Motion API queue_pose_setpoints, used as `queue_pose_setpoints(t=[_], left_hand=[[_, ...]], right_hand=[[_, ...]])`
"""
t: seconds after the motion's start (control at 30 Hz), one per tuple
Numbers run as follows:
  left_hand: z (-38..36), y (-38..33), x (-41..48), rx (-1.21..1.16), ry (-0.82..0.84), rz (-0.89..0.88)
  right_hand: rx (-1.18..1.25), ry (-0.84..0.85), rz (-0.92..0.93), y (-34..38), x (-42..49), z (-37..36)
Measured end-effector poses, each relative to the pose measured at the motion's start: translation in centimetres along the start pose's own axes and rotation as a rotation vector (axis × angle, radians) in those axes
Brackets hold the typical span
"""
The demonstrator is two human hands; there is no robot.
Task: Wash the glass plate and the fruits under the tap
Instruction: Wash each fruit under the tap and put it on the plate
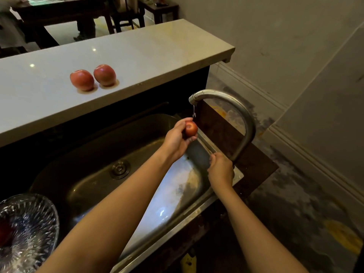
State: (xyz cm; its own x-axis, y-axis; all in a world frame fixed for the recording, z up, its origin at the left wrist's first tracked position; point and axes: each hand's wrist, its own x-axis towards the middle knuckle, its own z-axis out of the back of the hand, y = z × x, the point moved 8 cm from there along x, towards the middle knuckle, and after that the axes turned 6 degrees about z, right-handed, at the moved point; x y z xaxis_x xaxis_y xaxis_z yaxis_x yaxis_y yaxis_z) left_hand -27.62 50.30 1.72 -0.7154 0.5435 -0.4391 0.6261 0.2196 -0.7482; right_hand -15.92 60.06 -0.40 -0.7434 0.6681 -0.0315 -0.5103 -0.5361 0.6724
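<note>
Pale countertop (149, 54) with 2 red apples (82, 80) side by side

Dim, warm light; glare spots on the counter (118, 56) and sink (171, 194), wide-angle bending at edges.

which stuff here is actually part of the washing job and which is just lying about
In the job: held apple, left hand gripping it, tap, right hand at the tap's base, left counter apple, right counter apple, glass plate, sink.
Just about: counter, dark table, chair behind.
</note>
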Motion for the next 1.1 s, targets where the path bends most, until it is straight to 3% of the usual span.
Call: queue_pose_setpoints(t=[0.27,0.4,0.47,0.53,0.6,0.63,0.7,0.8,0.97,1.0,1.1], left_hand=[[-0.5,0.4,0.8,0.004,-0.001,0.015],[-0.6,0.6,1.0,0.037,0.022,0.024],[-0.8,0.4,1.0,0.082,0.035,0.049],[-0.8,0.4,1.2,0.146,0.004,0.089],[-1.0,0.3,1.4,0.169,-0.035,0.094],[-1.3,0.3,1.3,0.173,-0.044,0.081],[-2.3,0.4,0.9,0.128,-0.025,0.063],[-2.6,0.2,0.5,0.107,-0.039,0.031],[-0.5,-1.5,1.4,0.105,-0.146,0.019],[-0.5,-1.5,1.5,0.114,-0.144,0.033],[-2.1,-0.4,1.6,0.194,-0.081,0.046]], right_hand=[[-0.024,-0.017,0.005,0.2,0.0,0.2],[-0.121,0.087,0.011,0.9,0.3,0.5],[-0.265,0.111,0.065,2.5,0.6,1.3],[-0.319,-0.014,0.205,5.5,1.2,3.0],[-0.184,-0.057,0.302,8.4,2.2,3.5],[-0.058,0.017,0.284,9.0,3.1,2.7],[0.23,0.203,0.126,9.0,5.3,0.4],[0.588,0.238,-0.111,7.8,7.2,-1.2],[0.448,0.298,0.229,10.6,5.5,-3.4],[0.48,0.292,0.215,10.4,5.7,-3.4],[0.705,0.127,-0.115,7.8,7.5,-2.3]])
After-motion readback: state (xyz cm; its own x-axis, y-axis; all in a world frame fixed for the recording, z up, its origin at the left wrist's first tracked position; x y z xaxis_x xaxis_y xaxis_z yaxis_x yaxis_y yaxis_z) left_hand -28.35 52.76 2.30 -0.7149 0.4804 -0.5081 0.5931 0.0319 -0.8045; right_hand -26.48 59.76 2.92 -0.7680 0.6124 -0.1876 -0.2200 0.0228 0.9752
